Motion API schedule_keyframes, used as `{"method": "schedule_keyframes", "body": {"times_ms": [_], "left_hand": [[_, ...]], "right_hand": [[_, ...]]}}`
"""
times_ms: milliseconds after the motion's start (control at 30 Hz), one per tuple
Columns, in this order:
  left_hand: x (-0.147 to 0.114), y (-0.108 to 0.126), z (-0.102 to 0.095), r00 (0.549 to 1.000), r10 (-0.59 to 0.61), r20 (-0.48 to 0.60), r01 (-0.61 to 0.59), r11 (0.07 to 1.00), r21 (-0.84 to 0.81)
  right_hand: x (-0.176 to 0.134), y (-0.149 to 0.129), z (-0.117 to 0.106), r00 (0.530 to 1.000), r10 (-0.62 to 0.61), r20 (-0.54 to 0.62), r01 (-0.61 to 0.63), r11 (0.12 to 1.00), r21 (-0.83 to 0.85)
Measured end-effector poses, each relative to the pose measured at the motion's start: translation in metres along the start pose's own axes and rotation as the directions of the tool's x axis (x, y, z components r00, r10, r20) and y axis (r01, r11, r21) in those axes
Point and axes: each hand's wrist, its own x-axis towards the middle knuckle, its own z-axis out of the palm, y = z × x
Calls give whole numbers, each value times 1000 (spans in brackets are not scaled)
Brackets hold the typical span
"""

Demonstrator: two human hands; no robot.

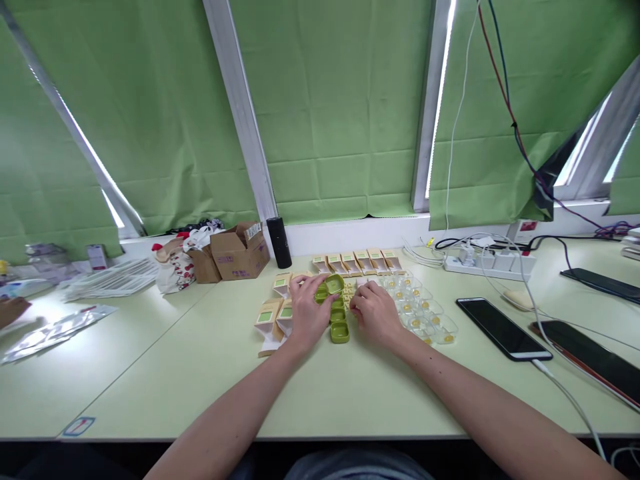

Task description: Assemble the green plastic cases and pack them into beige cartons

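My left hand (311, 308) grips a small olive-green square dish (335, 285) between thumb and fingers, tilted above a column of similar green dishes (339, 333). To its right, my right hand (373, 310) has its fingers pinched together at a patch of small yellow pieces (349, 291); whatever is in the pinch is hidden. Clear plastic cups with yellow bits inside (425, 313) stand in rows right of my right hand. Folded card pieces with green labels (269, 319) lie left of my left hand, and a row of similar cards (353, 262) stands behind.
A cardboard box (241, 252), a black cylinder (279, 243) and a cloth bag (174, 265) stand at the back left. Right of the cups lie a phone on a cable (503, 328), another dark phone (590, 353) and a power strip (490, 264). Another person's hand (11, 311) shows far left.
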Motion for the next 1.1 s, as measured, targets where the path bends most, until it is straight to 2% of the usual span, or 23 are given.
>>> {"method": "schedule_keyframes", "body": {"times_ms": [200, 400, 767, 1000, 1100], "left_hand": [[-1, 0, 1, 1000, -7, 4, 8, 1000, -13], [-1, -1, 1, 1000, -3, 6, 3, 1000, -13], [-1, 0, 2, 1000, 16, 3, -16, 1000, 2], [-1, 3, 0, 1000, 2, 17, -1, 999, -39], [0, 3, -1, 999, -41, 31, 43, 996, -80]], "right_hand": [[3, -7, -6, 981, 22, 192, -8, 997, -75], [4, -10, -7, 960, 44, 277, -17, 995, -98], [5, -9, 1, 958, 51, 281, -15, 991, -130], [4, -7, 5, 976, 24, 217, 2, 993, -119], [3, -6, 4, 984, 18, 176, -2, 996, -89]]}}
